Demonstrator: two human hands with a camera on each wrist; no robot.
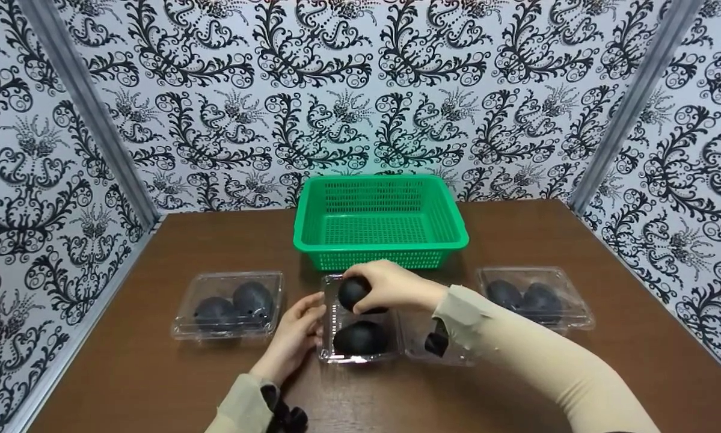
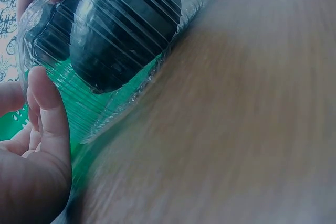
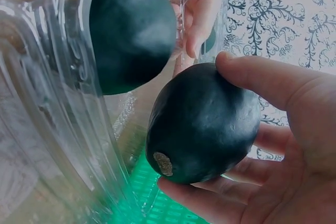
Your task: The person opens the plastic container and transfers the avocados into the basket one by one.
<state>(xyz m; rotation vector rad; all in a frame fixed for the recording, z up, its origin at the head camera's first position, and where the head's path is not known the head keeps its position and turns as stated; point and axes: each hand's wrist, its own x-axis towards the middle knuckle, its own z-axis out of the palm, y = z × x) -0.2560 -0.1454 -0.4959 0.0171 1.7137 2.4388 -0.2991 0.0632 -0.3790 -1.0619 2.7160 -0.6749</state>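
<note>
A clear plastic clamshell box [image 1: 330, 355] lies with its lid [image 1: 417, 352] folded out to the right, partly under my right sleeve. In its front half rests a dark, smooth avocado [image 1: 360, 338]. My right hand [image 1: 390, 285] grips a second avocado [image 3: 202, 124] between thumb and fingers at the back half of the box. A brown stem scar shows on that fruit in the right wrist view. My left hand [image 1: 300, 331] holds the box's left edge, with the thumb [image 2: 46, 95] against the rim in the left wrist view.
A green plastic basket [image 1: 381, 247] stands behind the box. To the left sits a clamshell [image 1: 186, 329] with two avocados; another clamshell [image 1: 579, 313] with two avocados is at the right. All stand on a brown table [image 1: 156, 385] enclosed by patterned walls.
</note>
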